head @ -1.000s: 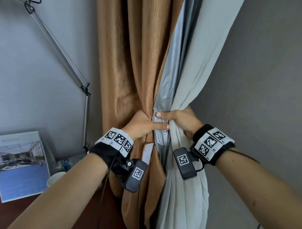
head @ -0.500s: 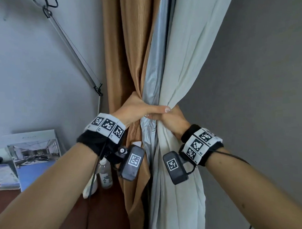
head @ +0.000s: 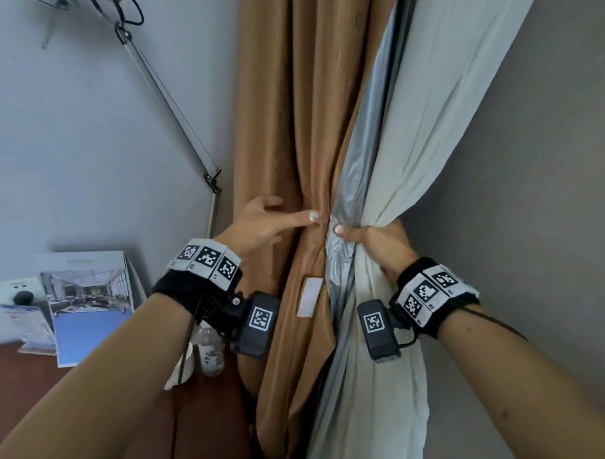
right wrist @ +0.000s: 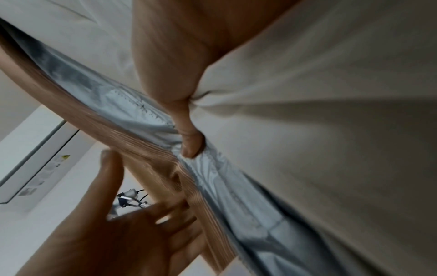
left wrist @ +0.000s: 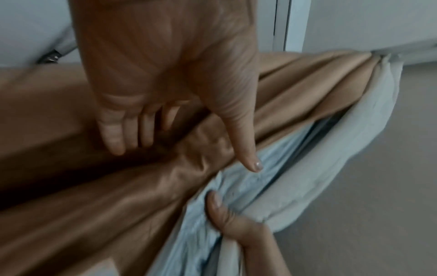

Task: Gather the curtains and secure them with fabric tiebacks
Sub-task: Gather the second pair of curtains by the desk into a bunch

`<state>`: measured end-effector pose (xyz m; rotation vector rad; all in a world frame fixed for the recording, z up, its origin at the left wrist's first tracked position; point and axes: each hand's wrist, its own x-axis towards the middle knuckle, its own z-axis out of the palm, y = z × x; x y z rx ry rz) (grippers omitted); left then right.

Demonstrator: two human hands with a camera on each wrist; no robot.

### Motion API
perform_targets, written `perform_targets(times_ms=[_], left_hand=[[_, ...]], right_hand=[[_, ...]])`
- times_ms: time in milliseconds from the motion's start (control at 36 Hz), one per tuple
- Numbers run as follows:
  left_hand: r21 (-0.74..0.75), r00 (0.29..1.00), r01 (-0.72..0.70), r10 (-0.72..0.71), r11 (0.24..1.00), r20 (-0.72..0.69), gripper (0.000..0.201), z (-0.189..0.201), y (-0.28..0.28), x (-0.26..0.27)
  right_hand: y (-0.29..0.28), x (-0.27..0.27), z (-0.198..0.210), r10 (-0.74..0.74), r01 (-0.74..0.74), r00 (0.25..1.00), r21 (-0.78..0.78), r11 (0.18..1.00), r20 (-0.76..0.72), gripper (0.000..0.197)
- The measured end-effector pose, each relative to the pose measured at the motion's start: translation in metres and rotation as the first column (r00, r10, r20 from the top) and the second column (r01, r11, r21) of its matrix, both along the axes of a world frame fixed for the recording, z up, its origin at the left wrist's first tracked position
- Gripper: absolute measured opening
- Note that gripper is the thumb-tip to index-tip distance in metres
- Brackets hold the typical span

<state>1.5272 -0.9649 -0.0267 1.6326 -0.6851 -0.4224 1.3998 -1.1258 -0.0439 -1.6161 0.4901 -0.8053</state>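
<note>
**Right hand cinches the curtain bundle while the left hand lies open on the brown cloth**

The curtains hang in the corner of the room as one gathered bundle: a ribbed brown curtain (head: 291, 133) on the left, its silvery grey lining (head: 359, 165) in the middle, and a pale off-white sheer curtain (head: 437, 97) on the right. All three narrow to a waist at hand height and flare out again below, which suggests the grip exists to keep the folds compressed where a tieback would wrap.

The right hand (head: 373, 242) does that holding. Its fingers are curled round the off-white and grey layers, with the thumb pressed across the front of the lining; the right wrist view shows the cloth puckering tightly where the thumb bites in.

The left hand (head: 259, 222) holds nothing. Its fingers are straight and a little spread, lying against the brown curtain, and the thumb points toward the waist, its tip just beside the right thumb. The left wrist view confirms a flat, relaxed palm over the brown folds.

A small white rectangular patch (head: 310, 297) sits on the brown cloth just below the waist; whether it belongs to a tieback cannot be told. No tieback is plainly visible, so the securing step appears not yet done.
</note>
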Motion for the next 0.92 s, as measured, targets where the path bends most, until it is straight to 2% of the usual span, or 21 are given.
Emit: perform_targets(times_ms=[83, 139, 222, 278, 333, 389, 417, 500, 583, 667, 805, 917], left_hand=[[-0.069, 0.986, -0.155, 0.159, 0.986, 0.059, 0.099, 0.005, 0.01, 0.015], [-0.11, 0.966, -0.24, 0.248, 0.965, 0.072, 0.095, 0.006, 0.013, 0.027], [-0.093, 0.97, -0.206, 0.216, 0.974, 0.108, 0.097, 0.006, 0.011, 0.034], [-0.061, 0.982, -0.132, 0.139, 0.989, 0.13, 0.113, 0.004, 0.005, 0.035], [-0.035, 0.988, -0.078, 0.082, 0.996, 0.133, 0.139, 0.002, -0.003, 0.031], [-0.035, 0.996, -0.017, 0.02, 0.999, 0.088, 0.163, 0.002, -0.01, 0.03], [-0.032, 0.998, 0.025, -0.024, 0.999, 0.057, 0.166, 0.002, -0.015, 0.031], [0.01, 0.981, 0.19, -0.19, 0.982, 0.038, 0.143, 0.002, -0.026, 0.026], [-0.008, 0.915, 0.401, -0.4, 0.916, 0.041, 0.102, 0.0, -0.037, 0.014], [-0.062, 0.904, 0.427, -0.424, 0.902, 0.051, 0.063, -0.004, -0.043, -0.005], [-0.115, 0.915, 0.404, -0.399, 0.908, 0.064, 0.045, -0.008, -0.041, -0.01], [-0.131, 0.914, 0.406, -0.403, 0.905, 0.044, 0.038, -0.007, -0.04, -0.011]], right_hand=[[-0.011, -0.002, 0.0, -0.016, 0.016, 1.0, 0.019, 1.0, 0.01, 0.043], [-0.013, -0.003, 0.001, -0.014, 0.013, 1.0, 0.015, 1.0, 0.02, 0.042], [-0.012, -0.001, 0.001, -0.011, 0.011, 0.999, 0.016, 1.0, 0.031, 0.043], [-0.012, 0.002, 0.0, -0.009, 0.009, 1.0, 0.019, 1.0, 0.024, 0.047], [-0.011, 0.003, 0.0, 0.01, -0.011, 1.0, 0.017, 1.0, 0.015, 0.051], [-0.011, 0.005, -0.001, 0.036, -0.036, 0.999, 0.026, 0.999, 0.005, 0.054], [-0.01, 0.005, -0.001, 0.047, -0.046, 0.999, 0.029, 0.998, 0.0, 0.055], [-0.004, 0.005, 0.001, 0.12, -0.119, 0.993, 0.013, 0.993, -0.016, 0.055], [0.002, 0.005, 0.003, 0.163, -0.163, 0.986, -0.031, 0.986, -0.019, 0.038], [0.006, 0.008, 0.002, 0.155, -0.154, 0.988, -0.08, 0.985, 0.004, 0.039], [0.006, 0.011, -0.002, 0.086, -0.086, 0.996, -0.124, 0.989, -0.006, 0.034], [-0.001, 0.012, 0.002, 0.031, -0.041, 0.995, -0.109, 0.993, -0.093, 0.043]])
